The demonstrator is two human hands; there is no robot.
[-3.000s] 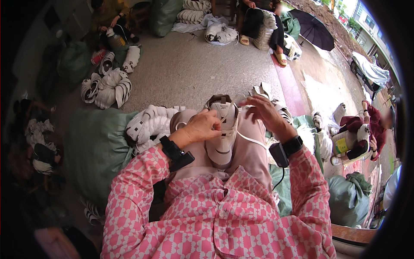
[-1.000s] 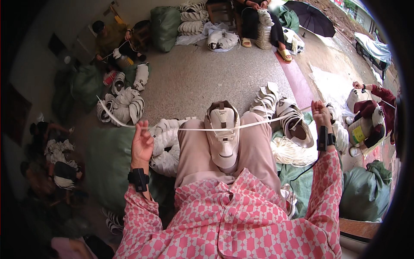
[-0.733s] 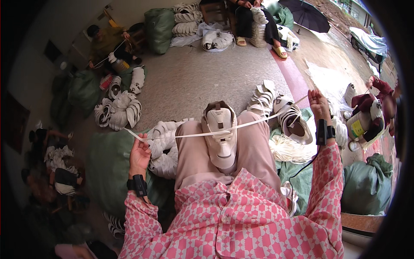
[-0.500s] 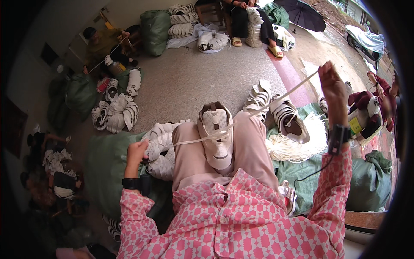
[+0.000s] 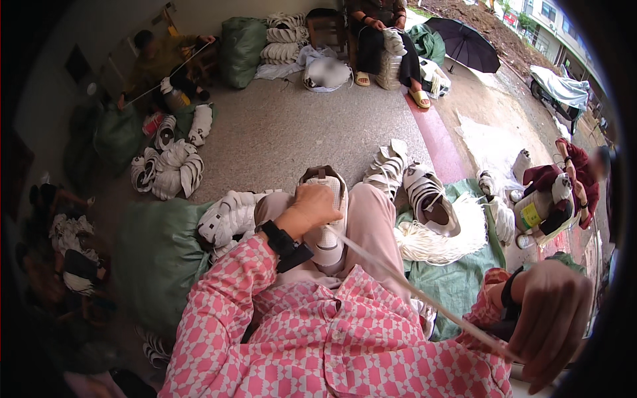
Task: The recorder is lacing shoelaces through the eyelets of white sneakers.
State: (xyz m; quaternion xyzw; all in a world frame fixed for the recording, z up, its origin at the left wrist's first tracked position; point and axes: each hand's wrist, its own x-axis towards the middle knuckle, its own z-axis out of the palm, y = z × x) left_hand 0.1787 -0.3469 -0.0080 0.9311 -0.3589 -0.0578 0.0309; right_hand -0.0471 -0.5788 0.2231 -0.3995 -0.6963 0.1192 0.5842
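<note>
On lap, left hand point(image 5: 310, 209) clamped on white shoe point(image 5: 326, 219); right hand point(image 5: 551, 322) closed, gripping taut lace point(image 5: 411, 290).

We note a green sack point(image 5: 156, 259) at left with white shoes point(image 5: 229, 219) on it. More shoe stacks point(image 5: 169, 169) lie on the concrete floor point(image 5: 292, 132). A lace bundle point(image 5: 441, 235) rests on a green sheet point(image 5: 458, 278). A black umbrella point(image 5: 464, 43) stands behind. Other people sit around.

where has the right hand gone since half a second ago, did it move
Yes. The right hand dropped from high above the pile of white laces to low beside the lap, pulling the lace taut from the shoe.
</note>
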